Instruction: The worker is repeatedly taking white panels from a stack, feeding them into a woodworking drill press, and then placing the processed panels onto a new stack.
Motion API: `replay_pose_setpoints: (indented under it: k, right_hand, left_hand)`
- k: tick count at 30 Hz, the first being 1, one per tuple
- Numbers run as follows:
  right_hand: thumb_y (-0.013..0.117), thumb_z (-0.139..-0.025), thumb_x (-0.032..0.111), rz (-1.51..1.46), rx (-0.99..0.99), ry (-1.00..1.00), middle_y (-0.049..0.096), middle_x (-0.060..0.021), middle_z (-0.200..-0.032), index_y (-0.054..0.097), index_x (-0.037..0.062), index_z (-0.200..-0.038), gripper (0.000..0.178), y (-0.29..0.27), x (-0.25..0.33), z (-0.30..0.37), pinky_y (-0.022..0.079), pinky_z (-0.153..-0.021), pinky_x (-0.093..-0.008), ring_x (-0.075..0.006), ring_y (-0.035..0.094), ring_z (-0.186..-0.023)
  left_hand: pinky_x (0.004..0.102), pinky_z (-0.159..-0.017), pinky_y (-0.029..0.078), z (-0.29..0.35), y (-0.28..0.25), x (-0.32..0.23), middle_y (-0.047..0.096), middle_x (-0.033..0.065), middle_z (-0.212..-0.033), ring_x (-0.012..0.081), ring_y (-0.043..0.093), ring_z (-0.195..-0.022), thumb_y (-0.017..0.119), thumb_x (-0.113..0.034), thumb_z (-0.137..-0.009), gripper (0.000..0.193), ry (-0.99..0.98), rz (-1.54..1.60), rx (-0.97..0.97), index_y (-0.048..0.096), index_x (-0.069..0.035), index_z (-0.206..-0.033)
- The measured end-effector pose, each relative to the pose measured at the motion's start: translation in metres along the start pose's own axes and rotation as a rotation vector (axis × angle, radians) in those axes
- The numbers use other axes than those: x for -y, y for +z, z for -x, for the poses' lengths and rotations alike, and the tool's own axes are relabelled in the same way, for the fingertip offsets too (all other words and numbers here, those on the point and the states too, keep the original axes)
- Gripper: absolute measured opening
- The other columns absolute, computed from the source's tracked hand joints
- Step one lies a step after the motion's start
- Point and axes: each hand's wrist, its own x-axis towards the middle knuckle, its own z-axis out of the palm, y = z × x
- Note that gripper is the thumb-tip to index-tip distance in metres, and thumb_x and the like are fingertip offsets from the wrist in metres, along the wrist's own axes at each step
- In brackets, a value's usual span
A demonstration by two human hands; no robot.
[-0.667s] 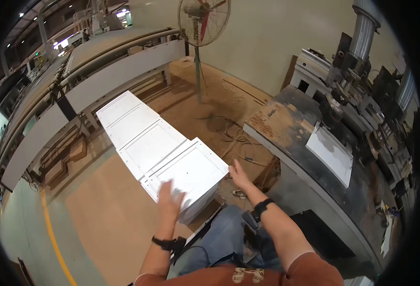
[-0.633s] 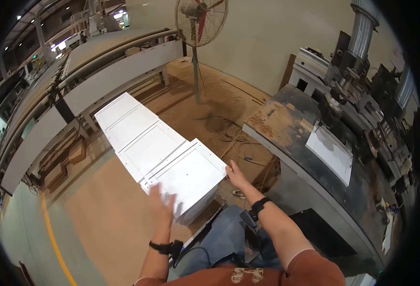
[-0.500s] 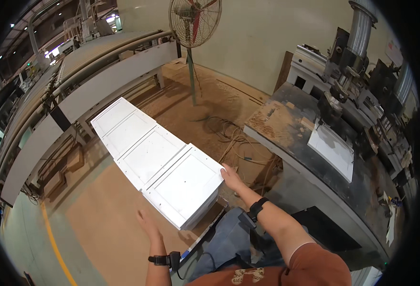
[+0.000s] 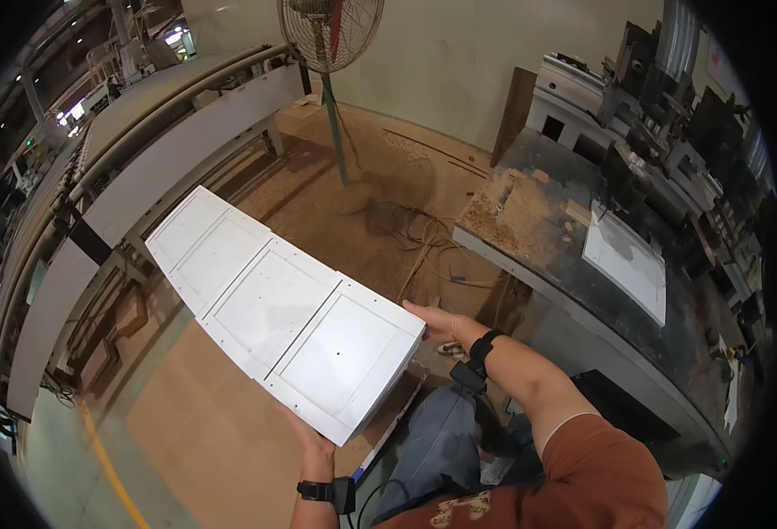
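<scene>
White framed panels with small dark holes lie in stacks in a row, running from in front of me toward the far left. My left hand is at the left edge of the nearest panel, its fingers partly hidden by the edge. On the opposite edge, at the right corner, my right hand grips the same panel, with the fingers partly out of sight under it. Behind it lie a middle panel and a far panel.
To the right stands a machine with a dark worktable, holding wood shavings and another white panel. A roller conveyor runs along the left. Behind are a standing fan and coiled cables on the dusty floor.
My left hand has come up to the panel's left edge from a spot apart from it. My right hand stays at the right edge. The view has shifted slightly.
</scene>
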Motion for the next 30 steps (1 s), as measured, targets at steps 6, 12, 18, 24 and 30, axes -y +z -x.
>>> replay_pose_setpoints:
  k: [6, 12, 18, 24, 30]
  right_hand:
    - [0.03, -0.1, 0.06, -0.013, 0.027, -0.051, 0.037, -0.0115, -0.152, 0.041, 0.0091, -0.146, 0.07, -0.002, -0.008, -0.009, 0.022, -0.114, -0.05, -0.03, 0.03, -0.14]
    - [0.035, -0.095, 0.068, -0.202, -0.136, -0.447, 0.018, -0.009, -0.16, 0.02, 0.0102, -0.154, 0.084, 0.019, -0.034, 0.023, 0.015, -0.118, -0.043, -0.025, 0.013, -0.148]
    - [0.045, -0.095, 0.061, -0.68, -0.471, -0.427, 0.041, -0.0146, -0.146, 0.033, 0.0091, -0.148, 0.075, -0.026, -0.1, 0.171, 0.033, -0.108, -0.0489, -0.0291, 0.041, -0.132]
    - [0.045, -0.101, 0.045, -1.013, -1.018, -0.747, 0.055, -0.0116, -0.131, 0.051, 0.0126, -0.134, 0.047, 0.077, -0.269, 0.421, 0.048, -0.095, -0.0409, -0.0245, 0.056, -0.113]
    - [0.042, -0.102, 0.042, -1.658, -1.654, -0.912, 0.049, -0.0185, -0.136, 0.041, 0.0065, -0.138, 0.05, 0.309, -0.432, 0.5, 0.044, -0.102, -0.0514, -0.037, 0.053, -0.121]
  left_hand:
    - [0.0445, -0.113, 0.031, -0.006, -0.016, 0.006, 0.025, 0.0113, -0.156, 0.0331, 0.03, -0.14, 0.022, -0.072, -0.093, 0.085, 0.026, 0.039, 0.017, 0.019, -0.013, -0.154]
    - [0.0449, -0.108, 0.036, -0.046, 0.013, 0.061, 0.04, 0.0129, -0.145, 0.0313, 0.041, -0.131, 0.034, -0.062, -0.097, 0.073, -0.21, -0.012, 0.261, 0.03, -0.011, -0.149]
    - [0.0444, -0.105, 0.038, -0.053, 0.021, 0.189, 0.045, 0.0127, -0.138, 0.0294, 0.045, -0.125, 0.039, -0.057, -0.097, 0.068, -0.666, -0.491, 0.365, 0.035, -0.01, -0.146]
    - [0.0439, -0.103, 0.04, -0.038, -0.017, 0.234, 0.051, 0.0125, -0.131, 0.0276, 0.049, -0.12, 0.045, -0.051, -0.098, 0.062, -1.009, -0.788, 0.737, 0.04, -0.008, -0.143]
    - [0.0409, -0.096, 0.042, 0.104, 0.161, 0.272, 0.057, 0.009, -0.114, 0.0226, 0.054, -0.106, 0.055, -0.036, -0.097, 0.045, -0.957, -0.912, 1.078, 0.051, -0.006, -0.13]
